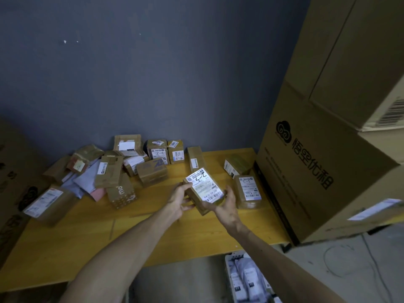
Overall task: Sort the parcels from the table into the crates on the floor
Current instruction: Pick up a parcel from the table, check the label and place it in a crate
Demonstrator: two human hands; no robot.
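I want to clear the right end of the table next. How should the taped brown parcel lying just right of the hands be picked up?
Come from above and grip the taped brown parcel across its two long sides. It lies flat, label up, with open table on the near side; the large carton crowds its right, so a side approach from there looks awkward.

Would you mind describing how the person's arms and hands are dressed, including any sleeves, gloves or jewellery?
Both forearms are bare as far up as the view shows, with no sleeves in sight. The left hand and right hand wear no gloves, and no watch, ring or bracelet shows.
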